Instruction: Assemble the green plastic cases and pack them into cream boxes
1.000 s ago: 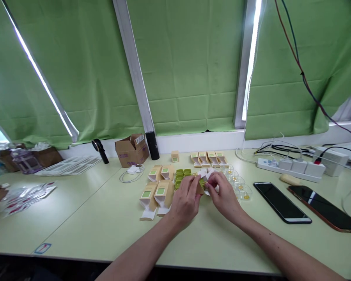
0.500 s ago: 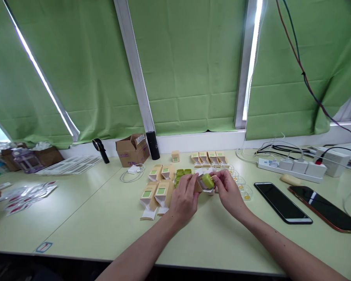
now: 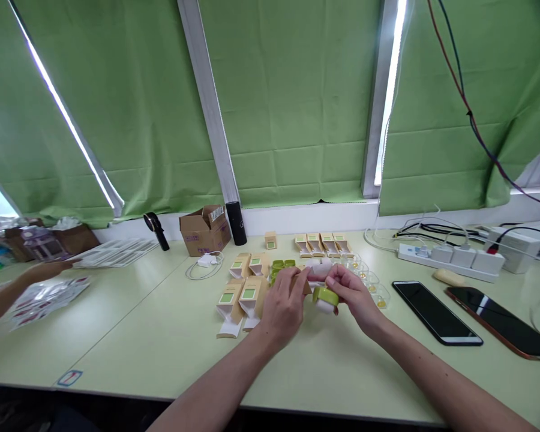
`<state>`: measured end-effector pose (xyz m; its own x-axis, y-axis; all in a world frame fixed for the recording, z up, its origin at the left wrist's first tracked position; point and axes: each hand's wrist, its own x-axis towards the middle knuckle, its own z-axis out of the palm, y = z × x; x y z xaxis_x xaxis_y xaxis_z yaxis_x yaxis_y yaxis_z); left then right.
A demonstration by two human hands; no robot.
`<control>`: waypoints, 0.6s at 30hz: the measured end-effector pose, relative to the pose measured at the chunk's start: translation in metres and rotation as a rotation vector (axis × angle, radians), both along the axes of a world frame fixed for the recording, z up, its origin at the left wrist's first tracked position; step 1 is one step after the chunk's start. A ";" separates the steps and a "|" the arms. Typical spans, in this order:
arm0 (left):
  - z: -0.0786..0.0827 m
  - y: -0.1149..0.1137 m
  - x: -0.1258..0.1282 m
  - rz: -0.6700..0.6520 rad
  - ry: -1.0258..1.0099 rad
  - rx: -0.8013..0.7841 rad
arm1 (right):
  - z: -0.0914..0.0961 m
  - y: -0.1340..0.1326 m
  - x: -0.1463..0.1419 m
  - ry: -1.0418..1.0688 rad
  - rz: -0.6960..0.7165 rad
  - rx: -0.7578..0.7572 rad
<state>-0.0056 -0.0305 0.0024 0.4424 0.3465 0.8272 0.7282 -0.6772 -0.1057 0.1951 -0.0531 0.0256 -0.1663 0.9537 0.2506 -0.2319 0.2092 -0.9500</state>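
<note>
My left hand (image 3: 284, 306) is closed round a small tan carton whose white flaps show between my hands. My right hand (image 3: 353, 295) pinches a small green-lidded jar (image 3: 325, 298) at the carton's open end, just above the pale green table (image 3: 171, 336). Left of my hands lie open tan cartons with green labels (image 3: 243, 294). Behind my hands sit several green jars (image 3: 281, 265), and to the right a row of small clear cups (image 3: 369, 281) with yellow contents.
Two phones (image 3: 436, 312) lie at the right, with a power strip (image 3: 450, 259) and cables behind. A row of tan cartons (image 3: 320, 242), a cardboard box (image 3: 203, 230) and a black cylinder (image 3: 234, 223) stand near the window. Another person's hand (image 3: 45, 271) reaches over sachets at far left.
The green jar has come out of the carton's flaps and moved down and right in my right hand. At far left another person's hand has reached in over the sachets.
</note>
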 end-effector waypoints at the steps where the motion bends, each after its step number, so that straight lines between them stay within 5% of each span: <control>1: 0.000 0.000 0.000 -0.006 0.013 0.028 | -0.001 0.000 -0.001 -0.018 0.035 -0.018; 8: 0.002 -0.002 0.002 -0.071 0.132 0.127 | -0.006 0.000 -0.008 -0.080 0.164 -0.082; 18: 0.005 0.001 -0.004 0.065 0.129 0.050 | -0.001 0.008 0.001 -0.032 -0.123 -0.076</control>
